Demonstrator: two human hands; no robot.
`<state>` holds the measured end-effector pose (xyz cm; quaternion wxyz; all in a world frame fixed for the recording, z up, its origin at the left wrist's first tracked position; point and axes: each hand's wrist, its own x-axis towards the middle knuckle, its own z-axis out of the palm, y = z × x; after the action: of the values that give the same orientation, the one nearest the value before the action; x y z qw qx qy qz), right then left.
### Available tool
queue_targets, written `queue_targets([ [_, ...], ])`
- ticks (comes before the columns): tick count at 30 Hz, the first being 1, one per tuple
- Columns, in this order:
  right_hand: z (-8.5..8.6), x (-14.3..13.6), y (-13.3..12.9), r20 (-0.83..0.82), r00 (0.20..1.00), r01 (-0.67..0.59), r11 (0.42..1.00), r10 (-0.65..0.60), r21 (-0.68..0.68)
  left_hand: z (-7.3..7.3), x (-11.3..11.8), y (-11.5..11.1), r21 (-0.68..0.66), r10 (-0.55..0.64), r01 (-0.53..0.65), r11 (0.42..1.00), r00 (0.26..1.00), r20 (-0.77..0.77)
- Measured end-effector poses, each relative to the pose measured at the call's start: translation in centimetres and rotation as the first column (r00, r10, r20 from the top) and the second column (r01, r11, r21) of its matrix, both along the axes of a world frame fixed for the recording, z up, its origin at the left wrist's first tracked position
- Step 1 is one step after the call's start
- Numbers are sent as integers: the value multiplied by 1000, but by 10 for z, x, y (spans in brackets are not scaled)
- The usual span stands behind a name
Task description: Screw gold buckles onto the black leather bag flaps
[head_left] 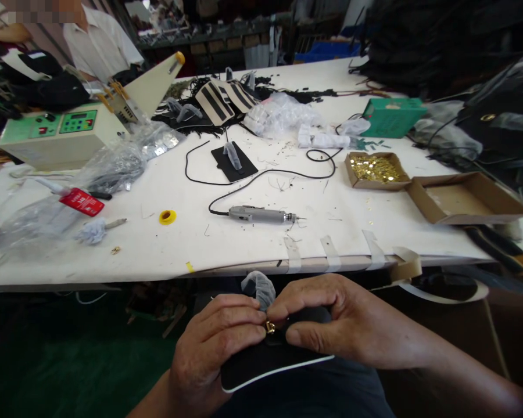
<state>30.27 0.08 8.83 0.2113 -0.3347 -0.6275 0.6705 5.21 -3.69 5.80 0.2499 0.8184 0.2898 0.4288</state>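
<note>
1. Nearest, bottom centre of frame: black panel (279, 364) held above the person's lap, pale edge toward the viewer. Gold clasp (270, 328) on its upper face, just beside a wrapped strap (261, 289).
2. Handling, my judgement: keep the panel braced and level, steady the clasp from the left, and make small adjustments from the right. Light pressure should suit so small a part; it could twist or slip if pushed from one side only. Keep the strap clear of it.
3. Left hand (218, 339): fingers laid close together over the panel's left part, holding it; two fingertips reach the clasp's left side. Thumb hidden.
4. Right hand (331, 319): index and thumb narrowly parted, index tip at the clasp's upper right, thumb low over the panel. Cannot tell whether anything is pinched between them.
5. Beyond, mid-frame, on the table (139, 249): grey driver (259, 215) lying with its bit to the right; yellow ring (169, 221) left of it; red bottle (82, 201) farther left.
6. Farther: second panel (246, 167) at upper centre; box of gold bits (381, 186) at centre right.
7. Farthest, upper left: machine (56, 139), person in a light shirt (98, 43) behind.
</note>
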Motion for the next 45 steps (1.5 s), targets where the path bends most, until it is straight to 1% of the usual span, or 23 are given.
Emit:
queue_targets([
  [4, 6, -4, -8, 29, 1000, 0, 998, -2, 66, 8, -1, -12, 51, -3, 5, 999, 999, -52],
  [6, 7, -5, -13, 32, 999, 5, 995, -8, 97, 9, -3, -18, 81, 11, -5, 997, 997, -80],
  [8, 8, -5, -17, 42, 999, 10, 987, -16, 158, 9, -4, -23, 113, 31, -19, 993, 994, -101],
  [12, 11, -3, -24, 38, 998, 33, 946, -47, 323, 9, -5, -30, 152, 38, -16, 988, 989, -141],
  [15, 13, 1, -28, 30, 998, 38, 920, -53, 389, 11, -3, -32, 170, 41, -16, 985, 988, -148],
  [19, 14, 7, -29, 40, 999, -11, 911, -6, 413, 12, 1, -34, 189, 44, -15, 982, 988, -149],
  [22, 14, 10, -29, 24, 999, -32, 915, 24, 402, 13, 4, -35, 212, 44, -8, 977, 986, -161],
  [27, 11, 14, -30, -57, 998, 16, 932, 5, 361, 14, 4, -36, 226, 66, -17, 974, 975, -212],
  [34, 8, 19, -29, 6, 1000, -2, 926, 0, 379, 14, 7, -36, 217, 41, 12, 976, 971, -237],
  [40, 9, 19, -24, -29, 997, -58, 932, 73, 359, 17, 10, -35, 208, 53, -7, 978, 975, -216],
  [43, 3, 19, -26, -76, 997, 5, 915, 28, 404, 17, 10, -34, 210, 56, -10, 978, 975, -217],
  [45, -2, 19, -28, -87, 996, 63, 875, -24, 479, 16, 9, -34, 217, 51, -2, 976, 974, -220],
])
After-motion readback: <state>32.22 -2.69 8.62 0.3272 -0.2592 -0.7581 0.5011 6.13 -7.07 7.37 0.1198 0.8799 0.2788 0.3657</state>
